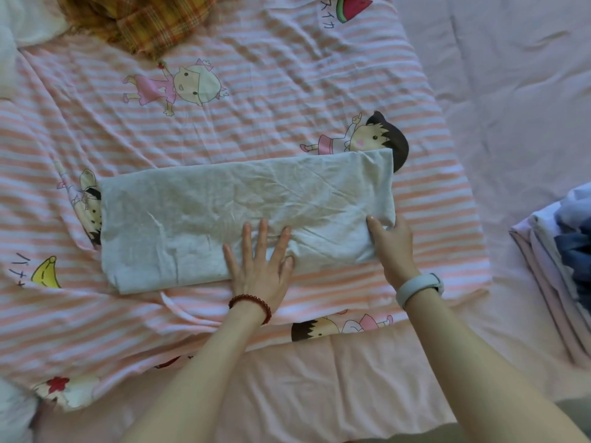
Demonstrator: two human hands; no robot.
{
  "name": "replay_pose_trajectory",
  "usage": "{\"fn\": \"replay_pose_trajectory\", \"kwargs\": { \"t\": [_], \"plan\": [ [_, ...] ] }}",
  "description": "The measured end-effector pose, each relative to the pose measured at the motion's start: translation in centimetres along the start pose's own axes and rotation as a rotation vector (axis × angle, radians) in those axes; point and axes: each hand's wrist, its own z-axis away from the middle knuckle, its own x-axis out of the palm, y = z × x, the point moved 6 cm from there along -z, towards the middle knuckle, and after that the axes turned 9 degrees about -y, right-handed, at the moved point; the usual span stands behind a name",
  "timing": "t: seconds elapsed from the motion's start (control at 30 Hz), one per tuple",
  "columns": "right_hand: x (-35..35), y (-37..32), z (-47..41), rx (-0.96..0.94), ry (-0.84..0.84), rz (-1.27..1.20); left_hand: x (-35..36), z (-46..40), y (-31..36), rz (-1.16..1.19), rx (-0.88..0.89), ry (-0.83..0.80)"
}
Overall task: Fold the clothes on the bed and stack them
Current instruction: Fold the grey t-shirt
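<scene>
Mid-fold: my left hand (pixel 259 266) flat on the shirt (pixel 243 215), right hand (pixel 391 247) gripping its right end; next, fold leftward.

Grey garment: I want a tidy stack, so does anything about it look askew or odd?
Slightly. The grey garment is creased, and its far edge slants upward toward the right, so the fold is not square. Nothing looks damaged.

"スイカ" on striped sheet (pixel 224 100), beside watermelon (pixel 351 8)
</scene>
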Motion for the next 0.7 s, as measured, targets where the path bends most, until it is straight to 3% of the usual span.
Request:
{"fn": "replay_pose_trajectory", "kwargs": {
  "t": [0.13,0.3,0.43,0.57,0.7],
  "plan": [
    [-0.1,-2.1,1.6,-0.142,0.027,-0.042,-0.5,0.5,-0.5,0.067,0.061,-0.014],
    [2.8,-7.5,4.9,-0.346,0.025,0.086,-3.5,3.3,-2.8,0.439,0.058,0.147],
    [9.8,-13.2,9.2,-0.567,-0.157,0.27,-5.7,6.2,-8.3,0.842,-0.079,0.279],
    [20.1,-14.8,13.0,-0.675,-0.374,0.389,-6.9,8.9,-16.5,1.329,-0.288,0.418],
    [30.1,-12.4,15.4,-0.468,-0.769,0.447,-5.3,10.1,-22.6,1.908,-0.417,0.346]
  ]
}}
